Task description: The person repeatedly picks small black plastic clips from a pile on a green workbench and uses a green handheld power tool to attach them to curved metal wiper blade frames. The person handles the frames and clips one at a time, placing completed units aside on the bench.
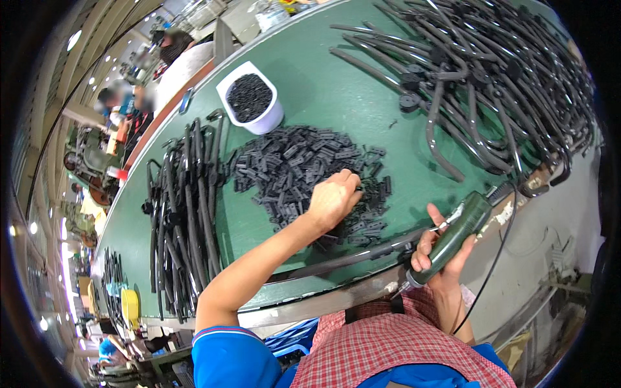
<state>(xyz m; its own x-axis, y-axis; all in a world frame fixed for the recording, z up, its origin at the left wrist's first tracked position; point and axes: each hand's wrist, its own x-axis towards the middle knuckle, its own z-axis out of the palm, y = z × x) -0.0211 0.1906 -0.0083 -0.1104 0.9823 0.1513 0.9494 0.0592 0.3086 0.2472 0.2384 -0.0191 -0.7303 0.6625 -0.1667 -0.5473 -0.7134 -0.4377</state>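
My left hand (333,199) is over the right side of a heap of small black plastic pieces (294,161), with its fingers curled together. What the fingertips hold, if anything, is too small to make out. In my right hand (443,258) is a green electric screwdriver (453,236), tilted with its tip toward the lower left and its black cord hanging from the upper end. A long black tube (343,262) lies along the table's near edge, between me and the heap, its right end close to my right hand.
A white bin (268,119) of small black parts stands behind the heap. Bundled black tubes (187,220) lie to the left; a large tangle of bent black tubes (479,84) covers the far right. The green table (310,71) has a worn near edge. Other people work beyond it.
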